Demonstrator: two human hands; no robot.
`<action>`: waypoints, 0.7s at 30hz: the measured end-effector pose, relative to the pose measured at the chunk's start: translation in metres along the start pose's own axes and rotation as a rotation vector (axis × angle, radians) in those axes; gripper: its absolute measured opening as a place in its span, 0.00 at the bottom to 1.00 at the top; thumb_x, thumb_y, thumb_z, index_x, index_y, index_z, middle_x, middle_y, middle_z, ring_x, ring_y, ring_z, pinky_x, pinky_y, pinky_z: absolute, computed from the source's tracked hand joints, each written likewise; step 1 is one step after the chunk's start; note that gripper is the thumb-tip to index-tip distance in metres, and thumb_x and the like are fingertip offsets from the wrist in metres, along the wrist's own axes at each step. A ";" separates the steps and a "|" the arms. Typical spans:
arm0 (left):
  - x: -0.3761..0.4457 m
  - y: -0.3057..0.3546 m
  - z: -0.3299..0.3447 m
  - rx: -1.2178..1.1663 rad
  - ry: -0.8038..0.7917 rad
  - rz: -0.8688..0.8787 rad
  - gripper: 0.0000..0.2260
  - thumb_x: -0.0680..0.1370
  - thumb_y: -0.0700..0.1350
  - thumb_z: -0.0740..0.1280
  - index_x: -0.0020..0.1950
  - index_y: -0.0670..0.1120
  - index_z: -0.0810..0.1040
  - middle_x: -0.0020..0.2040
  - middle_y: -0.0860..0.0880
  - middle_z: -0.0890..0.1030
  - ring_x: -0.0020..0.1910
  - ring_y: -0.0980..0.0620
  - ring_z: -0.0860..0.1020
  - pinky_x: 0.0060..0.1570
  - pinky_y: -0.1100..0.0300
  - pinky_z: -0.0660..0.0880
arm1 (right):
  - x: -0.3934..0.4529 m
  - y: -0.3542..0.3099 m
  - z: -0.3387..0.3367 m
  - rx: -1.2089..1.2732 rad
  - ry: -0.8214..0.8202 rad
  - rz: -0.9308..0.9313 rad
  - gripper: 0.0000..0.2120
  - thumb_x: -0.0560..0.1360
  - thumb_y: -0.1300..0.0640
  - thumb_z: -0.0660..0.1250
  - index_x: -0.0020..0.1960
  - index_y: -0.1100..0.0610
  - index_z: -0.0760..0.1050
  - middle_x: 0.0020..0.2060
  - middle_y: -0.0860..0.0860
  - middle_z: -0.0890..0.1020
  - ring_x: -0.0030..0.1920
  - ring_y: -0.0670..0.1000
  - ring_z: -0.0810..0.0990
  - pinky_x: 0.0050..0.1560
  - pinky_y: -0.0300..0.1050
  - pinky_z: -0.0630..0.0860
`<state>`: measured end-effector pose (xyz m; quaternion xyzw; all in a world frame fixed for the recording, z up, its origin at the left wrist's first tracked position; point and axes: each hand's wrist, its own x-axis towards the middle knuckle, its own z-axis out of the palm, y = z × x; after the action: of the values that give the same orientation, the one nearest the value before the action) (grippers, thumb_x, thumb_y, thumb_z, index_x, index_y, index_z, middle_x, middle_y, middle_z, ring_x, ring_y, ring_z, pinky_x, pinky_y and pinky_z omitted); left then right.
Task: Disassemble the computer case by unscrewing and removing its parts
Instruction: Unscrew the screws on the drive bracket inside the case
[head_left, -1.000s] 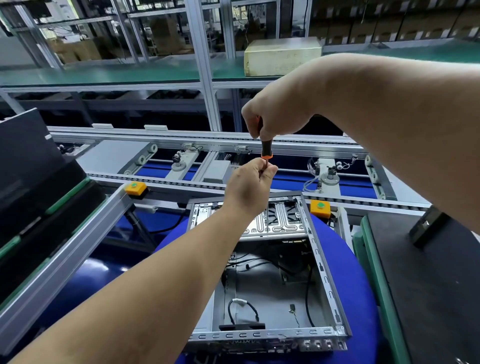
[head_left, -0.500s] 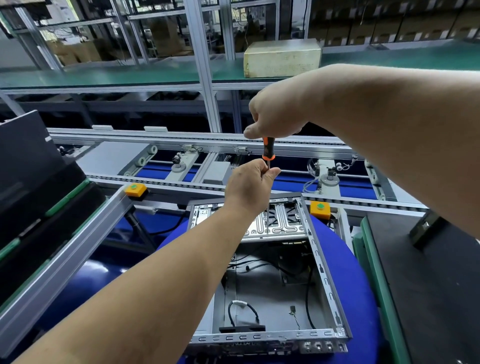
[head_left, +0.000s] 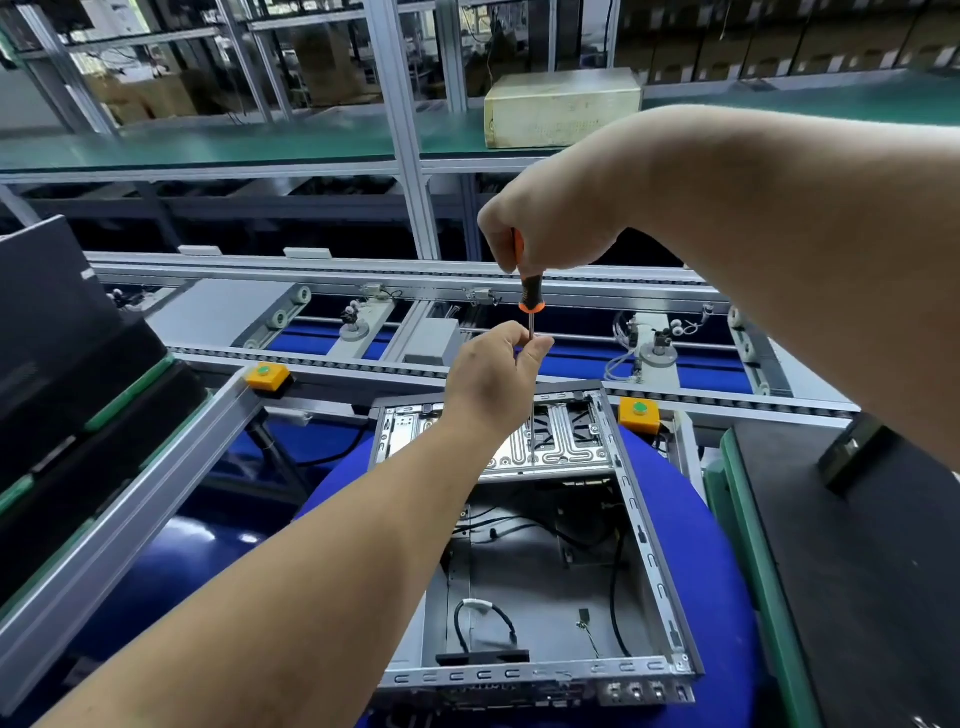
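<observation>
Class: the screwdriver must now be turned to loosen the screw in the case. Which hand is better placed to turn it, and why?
Probably the right hand: it grips the screwdriver handle from above. The left hand only pinches the shaft, steadying it over the computer case.

One head-worn view looks forward and down from close above the open computer case (head_left: 540, 545), with both forearms reaching away from it toward the conveyor line (head_left: 363, 291) beyond.
</observation>
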<state>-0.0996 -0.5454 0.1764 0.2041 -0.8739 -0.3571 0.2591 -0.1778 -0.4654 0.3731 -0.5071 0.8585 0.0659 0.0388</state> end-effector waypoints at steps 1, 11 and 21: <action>-0.002 -0.002 0.001 0.008 -0.016 0.007 0.14 0.86 0.55 0.63 0.43 0.50 0.76 0.32 0.53 0.75 0.35 0.48 0.73 0.36 0.53 0.69 | 0.001 0.000 0.001 0.020 -0.007 -0.018 0.11 0.76 0.41 0.70 0.49 0.48 0.76 0.44 0.51 0.83 0.40 0.53 0.85 0.34 0.49 0.82; -0.001 -0.001 0.003 0.080 0.022 0.017 0.18 0.84 0.54 0.67 0.36 0.52 0.68 0.31 0.54 0.73 0.34 0.49 0.72 0.34 0.55 0.66 | -0.004 0.001 0.000 -0.017 0.020 -0.029 0.14 0.78 0.40 0.69 0.56 0.49 0.75 0.48 0.51 0.81 0.46 0.55 0.82 0.44 0.52 0.80; 0.001 -0.014 0.006 0.021 -0.026 -0.024 0.14 0.79 0.62 0.71 0.45 0.54 0.73 0.36 0.58 0.75 0.38 0.52 0.74 0.39 0.53 0.71 | -0.010 -0.002 0.008 -0.109 0.133 -0.043 0.16 0.80 0.42 0.67 0.56 0.54 0.78 0.50 0.52 0.81 0.48 0.55 0.80 0.45 0.50 0.77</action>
<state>-0.1015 -0.5528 0.1628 0.2127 -0.8785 -0.3535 0.2410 -0.1714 -0.4566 0.3660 -0.5299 0.8433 0.0781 -0.0446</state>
